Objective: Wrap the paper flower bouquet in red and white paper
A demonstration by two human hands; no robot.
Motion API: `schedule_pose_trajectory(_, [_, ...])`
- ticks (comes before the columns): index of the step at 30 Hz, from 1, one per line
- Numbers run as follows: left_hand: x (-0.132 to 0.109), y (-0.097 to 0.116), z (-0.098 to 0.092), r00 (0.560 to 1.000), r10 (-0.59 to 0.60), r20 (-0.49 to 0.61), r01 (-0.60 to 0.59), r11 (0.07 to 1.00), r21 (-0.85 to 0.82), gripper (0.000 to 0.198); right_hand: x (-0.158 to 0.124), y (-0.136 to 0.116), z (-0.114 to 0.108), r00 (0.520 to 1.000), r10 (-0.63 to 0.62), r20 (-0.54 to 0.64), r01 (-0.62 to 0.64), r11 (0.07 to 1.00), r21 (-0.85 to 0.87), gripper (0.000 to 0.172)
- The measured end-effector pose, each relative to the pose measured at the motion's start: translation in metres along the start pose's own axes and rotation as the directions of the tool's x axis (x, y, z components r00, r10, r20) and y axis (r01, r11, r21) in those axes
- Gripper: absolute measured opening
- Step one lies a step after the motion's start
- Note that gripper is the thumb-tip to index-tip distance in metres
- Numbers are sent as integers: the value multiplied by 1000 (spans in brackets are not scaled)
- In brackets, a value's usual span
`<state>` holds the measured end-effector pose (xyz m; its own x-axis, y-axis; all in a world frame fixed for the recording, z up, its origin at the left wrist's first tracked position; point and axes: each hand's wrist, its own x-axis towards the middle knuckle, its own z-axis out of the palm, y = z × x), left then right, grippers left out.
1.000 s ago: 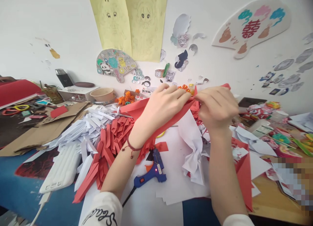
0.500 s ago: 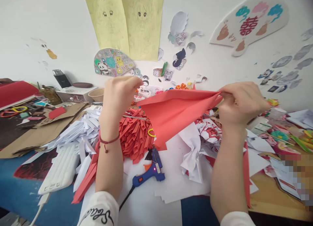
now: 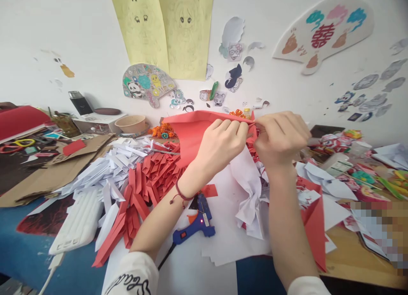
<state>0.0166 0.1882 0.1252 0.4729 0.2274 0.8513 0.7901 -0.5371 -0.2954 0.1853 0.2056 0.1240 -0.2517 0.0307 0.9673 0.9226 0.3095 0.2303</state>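
Observation:
A sheet of red paper (image 3: 193, 135) is held up in the air, with a fold along its top edge. My left hand (image 3: 225, 140) is closed on that folded edge near its right end. Right beside it, my right hand (image 3: 280, 135) pinches the paper's right end. The rest of the sheet hangs to the left of my left hand, partly behind it. Below, a blue glue gun (image 3: 194, 227) with a lit lamp lies on white paper (image 3: 223, 239). Folded red paper strips (image 3: 153, 176) are heaped under the sheet.
To the left lie folded white strips (image 3: 117, 163), a white power bank (image 3: 78, 222) with a cable, and cardboard (image 3: 63, 171). Crumpled white paper (image 3: 250, 193) is between my arms. A beige bowl (image 3: 130, 123) stands at the back near the wall. Assorted craft items crowd the right side.
My left hand has moved right and come down onto the paper's folded edge, close to my right hand. My right hand has shifted left and slightly down with the sheet.

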Motion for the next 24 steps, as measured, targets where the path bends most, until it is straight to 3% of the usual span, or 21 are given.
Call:
schedule_pose_trajectory(5, [-2,0,6,999,5,-43,-3,999,54,28,3,-1,-4,1000,20,8,-20,1000,24,23])
schedule_pose_trajectory(9, [-2,-17,-3,1000,1,23,-2,998,60,32,3,13,-9,994,101,32,-102,994,36,21])
schedule_pose_trajectory(13, [-4,-50,-32,995,-27,100,25,999,27,33,3,29,-17,958,286,20,-287,958,7,20])
schedule_pose_trajectory(17, [-8,-72,-68,975,-219,-40,221,973,66,44,3,29,-16,896,444,-22,-444,896,22,14])
schedule_pose_trajectory(19, [-9,-69,-76,938,-319,-135,321,947,-6,51,4,23,-12,872,489,-33,-486,871,67,8])
schedule_pose_trajectory(21, [-8,-58,-74,903,-383,-197,367,923,-112,39,5,13,-6,858,512,-44,-501,852,150,5])
schedule_pose_trajectory(23, [-4,-43,-62,892,-429,-140,397,893,-211,20,8,-1,-3,850,522,-69,-491,833,254,9])
schedule_pose_trajectory(24, [-2,-35,-54,888,-457,-43,431,862,-266,22,9,-9,-2,851,520,-77,-476,825,305,11])
